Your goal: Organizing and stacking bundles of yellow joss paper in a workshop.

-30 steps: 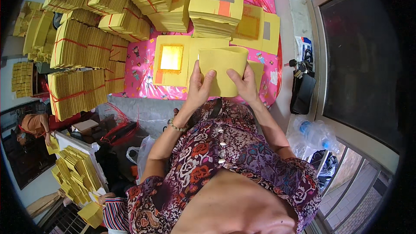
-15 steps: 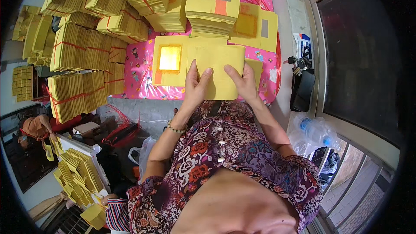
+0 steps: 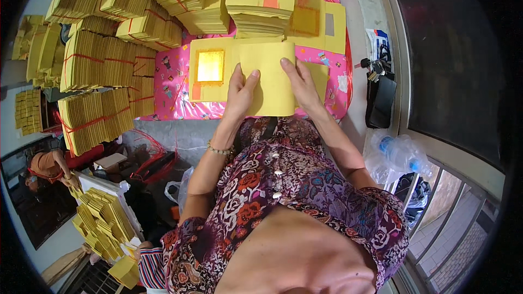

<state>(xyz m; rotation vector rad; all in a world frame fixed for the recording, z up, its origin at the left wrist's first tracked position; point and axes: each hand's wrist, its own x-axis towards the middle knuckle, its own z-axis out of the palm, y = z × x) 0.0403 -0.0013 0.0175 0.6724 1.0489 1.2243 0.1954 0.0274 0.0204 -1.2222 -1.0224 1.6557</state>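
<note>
A yellow paper sheet, bent over into a folded shape, is held upright between both my hands near the table's front edge. My left hand grips its left side, thumb on the front face and the other fingers hidden behind. My right hand pinches the right folded edge, thumb in front. Behind the left part lies a flat yellow sheet with a shiny gold square and an orange patch. Just beyond the held sheet rises a tall stack of yellow paper with a grey square and an orange strip on top.
Bundles of yellow paper tied with red string are piled at the left on a pink patterned tablecloth. Keys and a dark phone lie at the right, above plastic bottles. Other people handle yellow paper at the lower left.
The folded sheet looks narrower and flatter at its right edge. My right hand has shifted left along with that edge. The whole view has moved slightly.
</note>
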